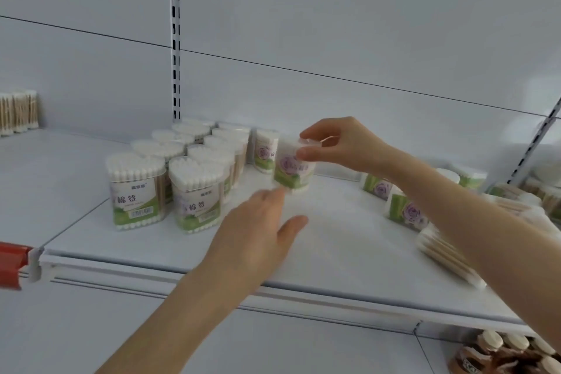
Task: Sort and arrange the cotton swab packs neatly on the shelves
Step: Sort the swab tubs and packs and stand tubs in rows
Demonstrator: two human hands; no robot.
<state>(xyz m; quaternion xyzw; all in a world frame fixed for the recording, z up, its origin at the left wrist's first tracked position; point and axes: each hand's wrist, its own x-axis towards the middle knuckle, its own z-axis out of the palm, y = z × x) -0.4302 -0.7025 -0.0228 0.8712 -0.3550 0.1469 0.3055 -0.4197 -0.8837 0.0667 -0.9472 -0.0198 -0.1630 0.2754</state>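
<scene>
- My right hand pinches the top of one flower-label pack between thumb and fingers. The pack is upright and seems to hang just above the shelf, though blur hides whether its base touches.
- My left hand is open, with the fingers straight and reaching toward the base of that pack. The fingertips are smeared, so I cannot tell whether they touch it.
- Done so far, as I judge it: two neat rows of heart-shaped packs stand upright at the left, running from the front toward the back panel.
- One matching flower-label pack already stands at the back, just right of those rows. I read it as the start of a third row, with the pack in my grip meant for the spot in front of it.
- Left to do: the loose packs on the right side of the shelf lie tipped and scattered, partly hidden behind my right forearm. A flat bundle lies on its side near the front edge.
- A few more packs stand at the far left against the back panel, well apart from the rows. Whether they need moving I cannot say.
- Overall I'd put this at somewhere past halfway — the rows are in order, and the right-hand heap is untouched.
</scene>
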